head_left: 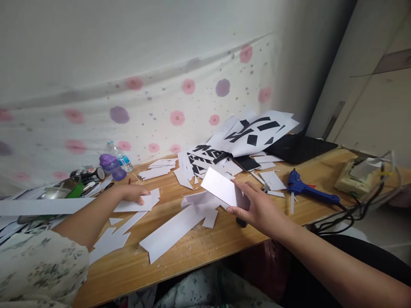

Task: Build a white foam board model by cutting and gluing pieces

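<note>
My right hand (pixel 252 203) is closed on a white rectangular piece of board (pixel 221 186), tilted and raised over the table, thumb at its near edge. On the left, my left hand (pixel 136 194) has its fingers closed on a white board strip (pixel 130 207) among other cut pieces. Whether that strip joins the long white strip (pixel 45 206) beyond my forearm, I cannot tell. Between the hands lies a folded white board piece (pixel 175 233), with a small white offcut (pixel 210 218) beside it. A small dark object (pixel 241 222) shows partly below my right hand.
A blue glue gun (pixel 310 190) lies at the right, its cable running off the table edge. Sheets with black shapes (pixel 257 132) and a black laptop (pixel 305 147) are at the back. A water bottle (pixel 123 160) and a purple cup (pixel 112 167) stand back left. White scraps (pixel 111 246) lie near left.
</note>
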Demonstrator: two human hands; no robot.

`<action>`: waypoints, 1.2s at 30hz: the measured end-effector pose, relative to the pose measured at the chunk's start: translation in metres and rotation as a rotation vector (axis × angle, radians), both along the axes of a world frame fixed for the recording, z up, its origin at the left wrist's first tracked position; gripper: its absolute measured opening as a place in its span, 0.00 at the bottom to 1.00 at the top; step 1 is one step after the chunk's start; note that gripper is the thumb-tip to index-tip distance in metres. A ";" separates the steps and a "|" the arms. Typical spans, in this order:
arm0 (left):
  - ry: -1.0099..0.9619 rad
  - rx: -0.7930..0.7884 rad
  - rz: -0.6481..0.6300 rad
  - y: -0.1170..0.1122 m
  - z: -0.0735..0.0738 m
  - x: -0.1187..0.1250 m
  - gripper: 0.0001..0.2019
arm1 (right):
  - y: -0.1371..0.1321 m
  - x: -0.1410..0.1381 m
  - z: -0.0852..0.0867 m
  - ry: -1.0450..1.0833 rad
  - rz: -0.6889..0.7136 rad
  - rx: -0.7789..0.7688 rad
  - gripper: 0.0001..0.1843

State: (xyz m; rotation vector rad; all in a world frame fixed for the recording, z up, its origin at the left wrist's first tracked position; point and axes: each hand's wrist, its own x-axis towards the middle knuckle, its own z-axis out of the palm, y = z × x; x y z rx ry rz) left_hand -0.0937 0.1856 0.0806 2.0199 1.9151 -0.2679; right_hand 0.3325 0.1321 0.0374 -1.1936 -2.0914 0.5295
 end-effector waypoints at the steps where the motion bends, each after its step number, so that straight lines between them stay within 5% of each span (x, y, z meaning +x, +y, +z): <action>1: -0.026 0.011 -0.003 0.002 -0.002 -0.001 0.18 | -0.001 0.000 -0.001 0.003 0.010 -0.019 0.38; 5: -0.165 0.251 0.020 0.002 0.002 0.015 0.18 | -0.007 -0.005 -0.003 0.064 0.067 -0.077 0.40; 9: -0.358 0.529 0.120 -0.030 0.018 0.072 0.17 | -0.013 -0.014 -0.003 0.207 0.197 -0.110 0.38; 11: -0.789 0.664 0.229 -0.055 0.024 0.110 0.12 | -0.017 -0.017 -0.002 0.282 0.273 -0.147 0.36; 15: -1.407 0.599 0.312 -0.099 0.021 0.173 0.11 | -0.024 -0.020 -0.004 0.432 0.345 -0.230 0.35; 19: -1.731 0.499 0.481 -0.120 0.006 0.200 0.13 | -0.032 -0.016 -0.006 0.523 0.369 -0.279 0.35; 22: -1.814 0.412 0.504 -0.132 -0.003 0.210 0.13 | -0.038 -0.008 -0.006 0.590 0.398 -0.311 0.35; 29: -1.666 0.310 0.266 -0.156 -0.033 0.235 0.13 | -0.062 0.010 -0.018 0.509 0.372 -0.284 0.37; 36: -1.864 0.248 0.488 -0.160 -0.042 0.256 0.12 | -0.072 0.014 -0.024 0.645 0.385 -0.437 0.37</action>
